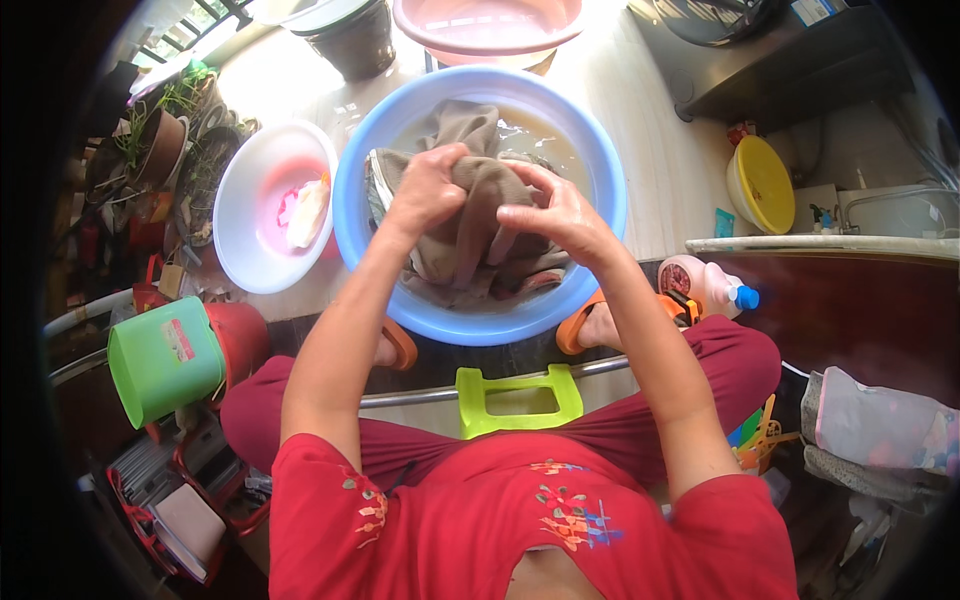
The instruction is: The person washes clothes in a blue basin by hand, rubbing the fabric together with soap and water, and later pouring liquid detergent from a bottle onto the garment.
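My left hand (430, 187) grips a bunched grey-brown garment (480, 184) above a large blue plastic basin (480, 330). On the garment's right side, my right hand (559, 214) loosely holds a fold, its thumb spread from the fingers. Part of the garment lies in the cloudy water (574, 142) that fills the basin's bottom. Beneath my hands is more wet cloth, including a reddish patterned piece (536, 282). The folds hide some of my left fingertips.
A tilted white basin (236, 217) with a pale item inside stands left, near a green plastic bin (165, 364). A pink basin (491, 37) sits beyond. To the right are a pink bottle (709, 283) and a yellow basin (765, 184). A lime-green plastic stool (517, 431) is below me.
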